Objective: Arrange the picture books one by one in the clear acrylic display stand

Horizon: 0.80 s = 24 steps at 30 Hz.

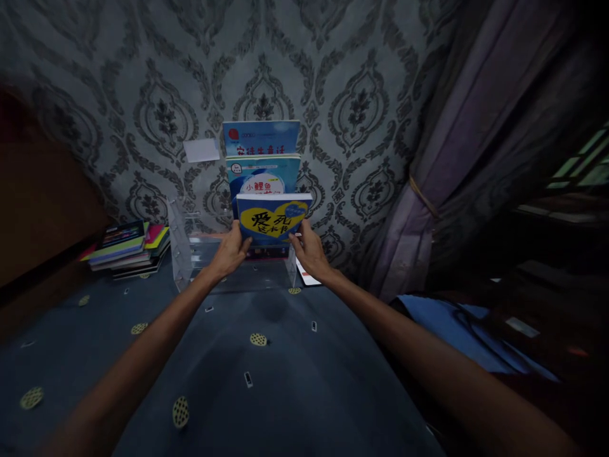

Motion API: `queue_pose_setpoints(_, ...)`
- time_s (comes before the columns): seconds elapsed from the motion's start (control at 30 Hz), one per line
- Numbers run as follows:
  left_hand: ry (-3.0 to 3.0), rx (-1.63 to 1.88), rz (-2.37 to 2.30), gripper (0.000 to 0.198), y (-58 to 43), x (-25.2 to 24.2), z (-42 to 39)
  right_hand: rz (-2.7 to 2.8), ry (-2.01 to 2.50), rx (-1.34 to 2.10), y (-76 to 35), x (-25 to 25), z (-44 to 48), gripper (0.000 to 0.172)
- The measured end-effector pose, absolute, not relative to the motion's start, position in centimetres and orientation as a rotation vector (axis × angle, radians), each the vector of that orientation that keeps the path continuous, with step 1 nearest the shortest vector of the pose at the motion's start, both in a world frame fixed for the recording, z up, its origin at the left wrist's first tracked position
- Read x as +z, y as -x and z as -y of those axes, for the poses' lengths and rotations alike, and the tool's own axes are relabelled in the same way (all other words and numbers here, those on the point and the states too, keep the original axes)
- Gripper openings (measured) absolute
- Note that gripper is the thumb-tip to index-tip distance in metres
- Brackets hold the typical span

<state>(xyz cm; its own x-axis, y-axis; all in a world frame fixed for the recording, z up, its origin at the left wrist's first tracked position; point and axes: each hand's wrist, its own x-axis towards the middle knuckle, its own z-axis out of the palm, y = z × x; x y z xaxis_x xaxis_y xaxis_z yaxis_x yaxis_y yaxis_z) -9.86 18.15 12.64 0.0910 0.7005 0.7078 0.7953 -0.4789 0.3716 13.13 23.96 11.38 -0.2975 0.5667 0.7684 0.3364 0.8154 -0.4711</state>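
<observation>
Both hands hold a blue book with a yellow heart on its cover (273, 218), upright in the front tier of a clear acrylic rack (183, 257). My left hand (231, 251) grips the book's lower left edge. My right hand (310, 249) grips its lower right edge. Behind it stand two more blue books, one with a white oval on the cover (263, 174) and a taller one (261, 137) at the back against the wall.
A stack of colourful books (128, 249) lies to the left of the rack on a dark blue patterned cloth (257, 374). Patterned wallpaper is behind. A purple curtain (457, 158) hangs at right, blue fabric (457, 330) below it. A white card (307, 276) lies by the rack.
</observation>
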Motion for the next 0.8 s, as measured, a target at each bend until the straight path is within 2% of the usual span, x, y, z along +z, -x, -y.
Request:
queue_pose_setpoints(0.27, 2.177, -1.316, 1.544, 0.025, 10.1, 12.1, -18.5, 1.907, 0.677, 0.272, -13.1, 11.2, -24.4, 0.030)
queue_pose_setpoints(0.8, 1.958, -1.217, 1.667, 0.064, 8.5, 11.8, -18.0, 1.938, 0.781, 0.160, -13.4, 11.2, -25.4, 0.014)
